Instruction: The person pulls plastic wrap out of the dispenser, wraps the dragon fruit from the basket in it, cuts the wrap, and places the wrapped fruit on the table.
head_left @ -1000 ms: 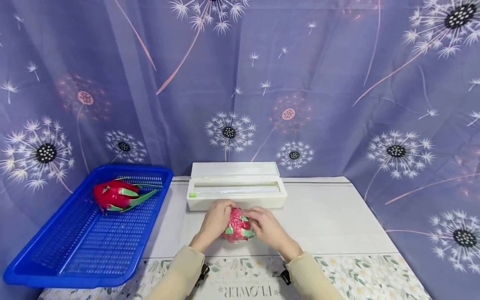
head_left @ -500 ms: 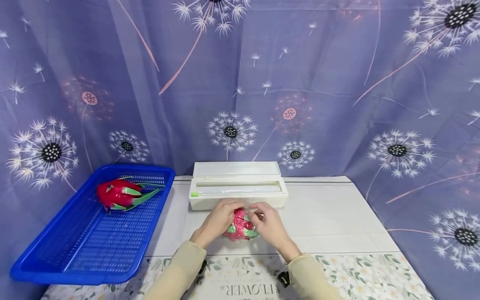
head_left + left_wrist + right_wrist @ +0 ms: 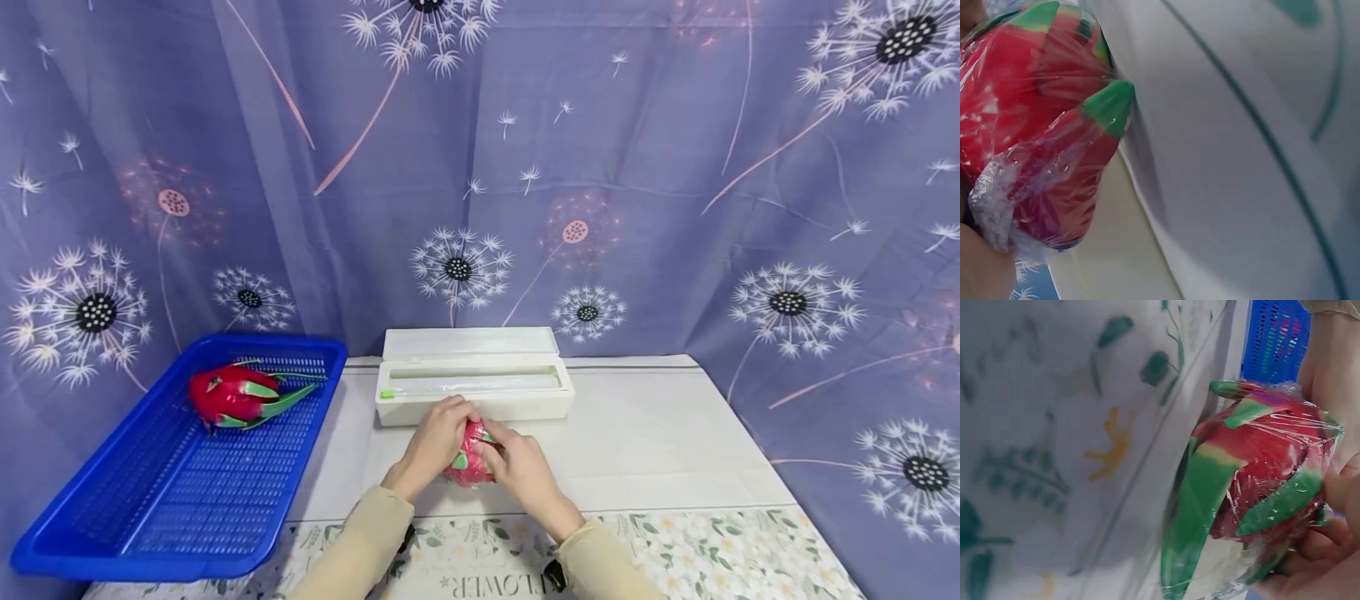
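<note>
Between my two hands is a red dragon fruit [image 3: 469, 471] with green scales, wrapped in clear cling film. My left hand [image 3: 437, 435] grips its left and far side. From the right, my right hand [image 3: 527, 472] holds it, thumb and fingers bent against the wrapped surface. In the left wrist view the cling film [image 3: 992, 195] bunches into a crumpled fold near the fingers at the lower left. Glossy film stretches tightly over the dragon fruit [image 3: 1269, 447] in the right wrist view. Much of the fruit's right side is hidden by my right hand in the head view.
Just beyond my hands stands a white cling film box [image 3: 517, 407], its lid [image 3: 471, 342] raised and a film roll [image 3: 472, 383] inside. A blue plastic basket [image 3: 187, 569] on the left holds another dragon fruit [image 3: 225, 396]. A patterned curtain [image 3: 660, 167] hangs behind the table.
My right hand's fingers, lifted half a second ago, have come down over the dragon fruit and cover more of its right side. The left hand keeps its grip.
</note>
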Motion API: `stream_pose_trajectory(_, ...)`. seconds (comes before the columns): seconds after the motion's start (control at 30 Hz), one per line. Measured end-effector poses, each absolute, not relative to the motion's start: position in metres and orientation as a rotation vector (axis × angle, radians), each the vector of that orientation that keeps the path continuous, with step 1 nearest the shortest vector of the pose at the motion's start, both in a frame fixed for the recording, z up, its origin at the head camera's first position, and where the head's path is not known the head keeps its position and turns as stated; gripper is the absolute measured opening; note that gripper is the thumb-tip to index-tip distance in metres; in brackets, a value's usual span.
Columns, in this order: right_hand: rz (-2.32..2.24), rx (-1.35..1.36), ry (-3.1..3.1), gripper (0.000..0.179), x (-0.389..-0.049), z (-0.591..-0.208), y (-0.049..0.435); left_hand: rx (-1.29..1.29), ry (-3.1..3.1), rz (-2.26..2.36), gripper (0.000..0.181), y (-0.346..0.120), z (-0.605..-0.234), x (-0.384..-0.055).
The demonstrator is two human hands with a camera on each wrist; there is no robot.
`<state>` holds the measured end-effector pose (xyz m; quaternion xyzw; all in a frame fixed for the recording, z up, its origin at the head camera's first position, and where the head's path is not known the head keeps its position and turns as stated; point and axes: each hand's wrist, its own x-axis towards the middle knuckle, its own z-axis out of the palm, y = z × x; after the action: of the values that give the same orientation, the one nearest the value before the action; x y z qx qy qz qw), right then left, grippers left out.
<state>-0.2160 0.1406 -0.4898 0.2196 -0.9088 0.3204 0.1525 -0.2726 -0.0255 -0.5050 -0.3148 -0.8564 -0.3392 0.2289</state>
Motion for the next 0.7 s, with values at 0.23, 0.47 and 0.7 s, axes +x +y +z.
stream_pose_trajectory(0.23, 1.062, 0.697, -2.682, 0.045, -0.217, -0.493, 0.148, -0.780, -2.493, -1.318, 0.021, -0.036, -0.510, -0.276)
stream_pose_trajectory(0.47, 1.165, 0.654, -2.844, 0.060, -0.217, -0.492, 0.159, -0.533, -2.587, -1.651, 0.027, -0.056, -0.510, -0.266)
stream_pose_trajectory(0.7, 1.116, 0.728, -2.911, 0.090, -0.219, -0.492, 0.168, -0.826, -2.743, -1.440, 0.060, -0.068, -0.509, -0.254)
